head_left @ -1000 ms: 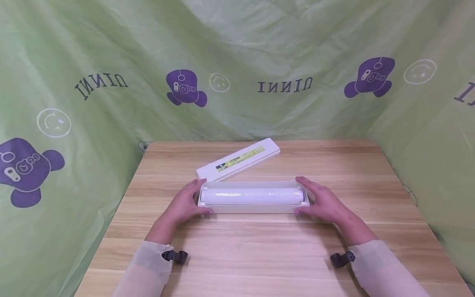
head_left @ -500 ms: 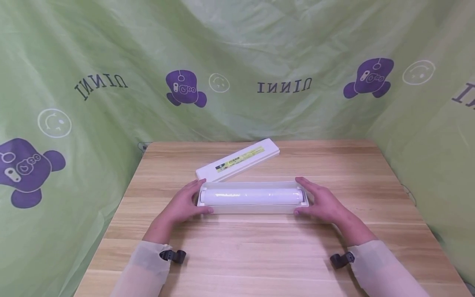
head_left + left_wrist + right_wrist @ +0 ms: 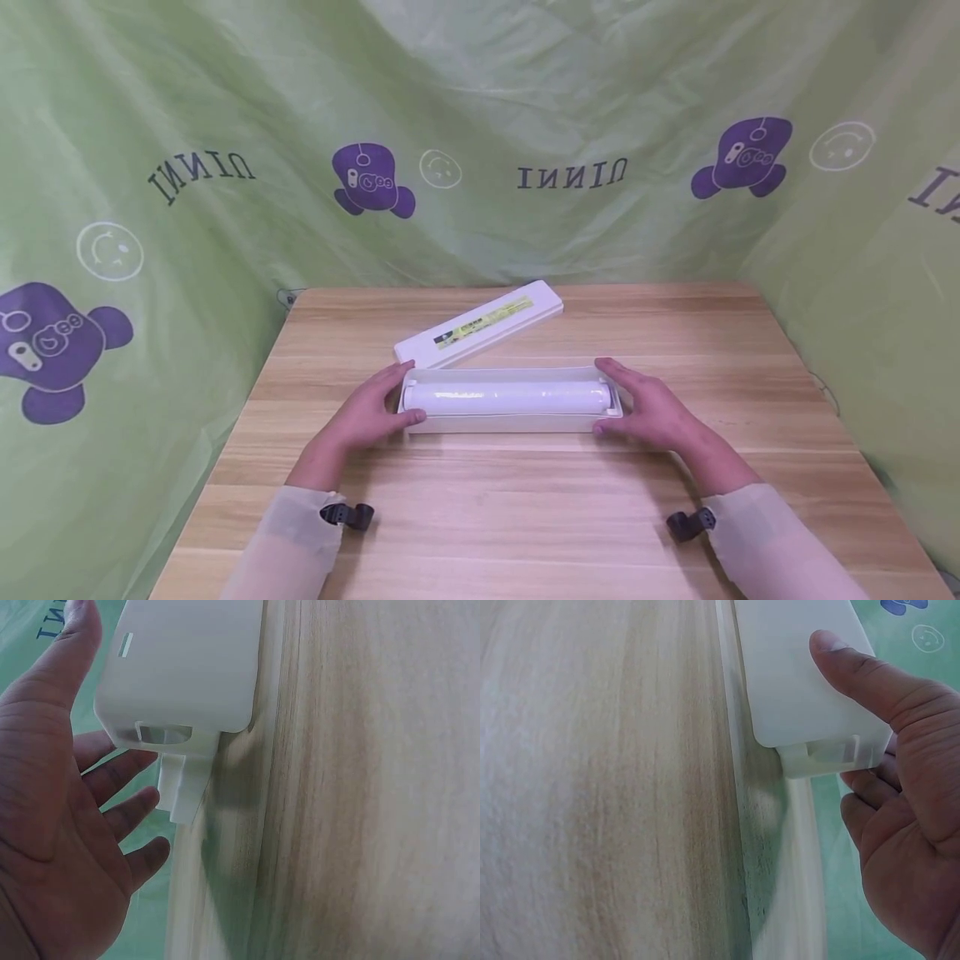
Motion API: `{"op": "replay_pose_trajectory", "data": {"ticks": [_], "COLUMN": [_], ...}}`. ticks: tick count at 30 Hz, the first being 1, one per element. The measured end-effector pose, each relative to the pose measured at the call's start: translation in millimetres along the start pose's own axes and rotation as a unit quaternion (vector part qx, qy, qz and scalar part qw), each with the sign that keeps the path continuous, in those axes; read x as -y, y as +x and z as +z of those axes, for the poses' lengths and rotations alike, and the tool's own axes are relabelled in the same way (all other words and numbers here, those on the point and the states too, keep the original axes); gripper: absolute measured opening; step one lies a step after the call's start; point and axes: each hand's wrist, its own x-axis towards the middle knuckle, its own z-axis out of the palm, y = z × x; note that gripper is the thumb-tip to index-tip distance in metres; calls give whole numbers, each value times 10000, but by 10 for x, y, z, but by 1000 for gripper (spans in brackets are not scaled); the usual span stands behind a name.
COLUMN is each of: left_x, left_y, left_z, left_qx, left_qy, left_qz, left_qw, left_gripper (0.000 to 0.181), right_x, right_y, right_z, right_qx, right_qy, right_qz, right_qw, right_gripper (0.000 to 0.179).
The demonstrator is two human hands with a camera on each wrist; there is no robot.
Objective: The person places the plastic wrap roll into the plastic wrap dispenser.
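1. Fingers (image 3: 390, 379) of the left hand (image 3: 365, 417) are extended and relaxed against the left end of the white dispenser tray (image 3: 512, 419); the thumb lies along the near front wall. Nothing is gripped or pinched.
2. Right hand (image 3: 651, 410) mirrors this at the opposite end: fingers straight behind the end wall, thumb pressed flat on the front face, as the right wrist view confirms (image 3: 870, 682).
3. Tray location: resting flat on the wooden table (image 3: 525, 517), centred before the person, long axis running left to right. A roll of cling film (image 3: 507, 397) lies seated inside it, uncovered.
4. White lid (image 3: 480, 323) with its printed label lies apart on the table just behind the tray, set at an angle, its near-left corner close to the tray's rear edge.
5. Judgement: the step in hand appears to be steadying or squaring the filled tray between both palms.
6. Judgement: the next move likely calls for releasing one end, collecting the lid, and aligning it squarely over the tray.
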Motion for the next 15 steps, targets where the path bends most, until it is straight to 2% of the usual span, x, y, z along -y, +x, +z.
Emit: {"op": "replay_pose_trajectory", "data": {"ticks": [15], "left_x": [20], "left_y": [95], "left_z": [-54], "left_qx": [-204], "left_qy": [3], "left_qz": [65], "left_qw": [9998], "left_gripper": [98], "right_x": [-26], "right_y": [4], "right_z": [3], "right_qx": [-5], "right_qy": [13], "right_qz": [15], "right_qw": [10000], "right_gripper": [110]}}
